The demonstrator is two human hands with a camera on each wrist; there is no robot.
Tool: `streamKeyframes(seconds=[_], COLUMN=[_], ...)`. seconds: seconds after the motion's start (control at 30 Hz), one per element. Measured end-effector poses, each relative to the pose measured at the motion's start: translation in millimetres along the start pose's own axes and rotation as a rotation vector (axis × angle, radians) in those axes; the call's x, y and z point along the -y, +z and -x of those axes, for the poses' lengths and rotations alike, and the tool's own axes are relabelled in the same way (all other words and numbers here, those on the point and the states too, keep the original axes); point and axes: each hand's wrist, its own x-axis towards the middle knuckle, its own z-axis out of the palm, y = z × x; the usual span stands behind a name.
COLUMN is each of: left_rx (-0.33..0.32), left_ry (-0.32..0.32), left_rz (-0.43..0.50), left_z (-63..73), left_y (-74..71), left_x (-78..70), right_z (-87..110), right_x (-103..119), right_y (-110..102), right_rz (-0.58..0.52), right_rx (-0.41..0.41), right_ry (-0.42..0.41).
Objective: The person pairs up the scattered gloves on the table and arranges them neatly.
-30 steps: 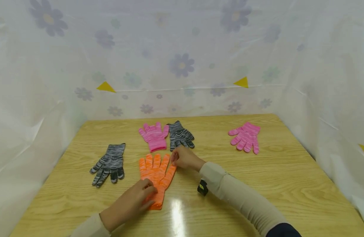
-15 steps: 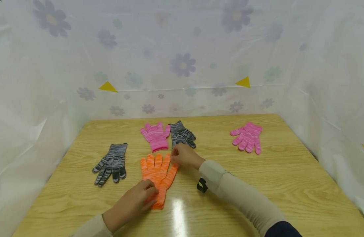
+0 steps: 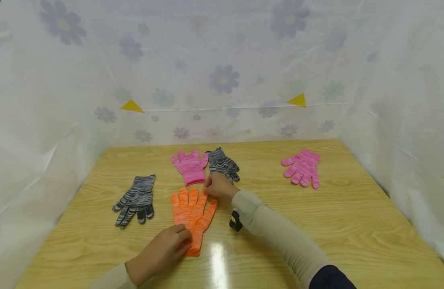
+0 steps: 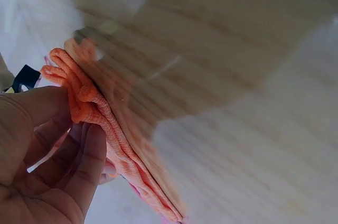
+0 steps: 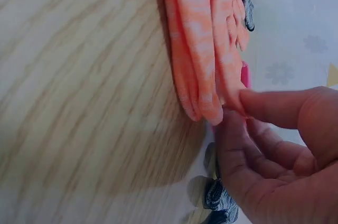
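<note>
An orange knitted glove lies flat on the table, its fingers pointing away from me and its thumb out to the right. My left hand is at the left side of its lower part; in the left wrist view, thumb and fingers pinch a fold of the orange fabric. At the far end my right hand pinches the tip of the glove finger beside the thumb. The right wrist view shows this tip between the thumb and fingertips, with the glove thumb nearer the camera.
A grey-black glove lies to the left. Behind the orange one are a pink glove and another grey-black glove, partly behind my right hand. A second pink glove lies back right. Floral sheeting encloses the wooden table.
My right hand has shifted slightly left, from the tip of the orange glove's thumb to the finger beside it. The left hand stays nearly in place at the lower part.
</note>
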Motion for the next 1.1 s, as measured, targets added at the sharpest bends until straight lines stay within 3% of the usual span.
streamKeyframes(seconds=[0.23,0.43,0.7,0.93,1.1], left_rx=[-0.068,-0.029,-0.046,-0.032,-0.036], left_ry=[0.052,0.013,0.034,0.038,0.037], left_rz=[-0.043,-0.03,-0.011,-0.008,-0.01], left_z=[-0.3,0.0,1.7,0.0,-0.1], left_y=[2.6,2.8,0.2,1.2,2.7], left_x=[-1.2,-1.4,0.1,1.9,2.4], right_z=[-4.4,-5.2,-7.9,-19.7,-19.3], right_x=[-0.1,-0.5,28.2,28.8,32.1], right_y=[-1.2,1.8,3.8,18.4,15.5], right_rz=[0.051,0.166,0.14,0.222,0.221], right_rx=[-0.092,-0.092,-0.008,0.056,0.08], right_ry=[-0.058,-0.077,-0.145,-0.138,-0.117])
